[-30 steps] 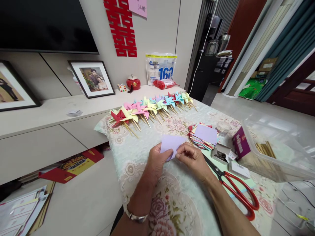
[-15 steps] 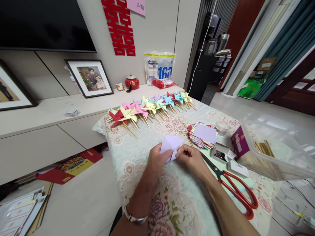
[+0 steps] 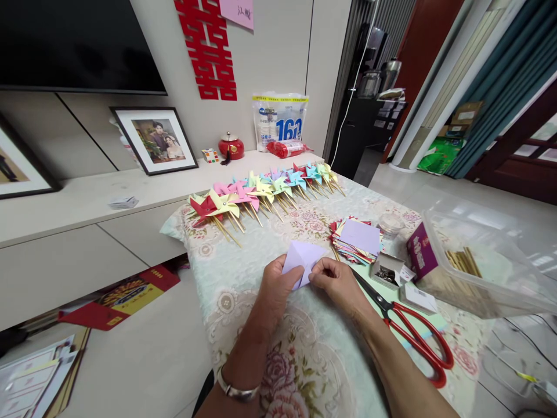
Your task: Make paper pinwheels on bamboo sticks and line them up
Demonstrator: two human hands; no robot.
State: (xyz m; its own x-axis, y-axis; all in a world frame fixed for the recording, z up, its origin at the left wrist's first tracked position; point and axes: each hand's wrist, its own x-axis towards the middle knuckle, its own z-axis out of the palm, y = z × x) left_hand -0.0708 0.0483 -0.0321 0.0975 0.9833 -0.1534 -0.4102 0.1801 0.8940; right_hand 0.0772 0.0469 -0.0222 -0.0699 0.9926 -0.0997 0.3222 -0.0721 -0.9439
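Purple paper [image 3: 302, 258], thin and folded into a pointy shape, sits between two hands just above the flowery tablecloth [image 3: 304, 360]. Left hand [image 3: 275, 287] pinches its near edge with the thumb on top. Right hand [image 3: 337, 281] pinches the other side. Red-handled scissors [image 3: 413, 337] lie just beside the right wrist. Farther off is a stack of coloured paper squares [image 3: 359, 239], then a row of paper pinwheels [image 3: 261, 191] on wooden sticks.
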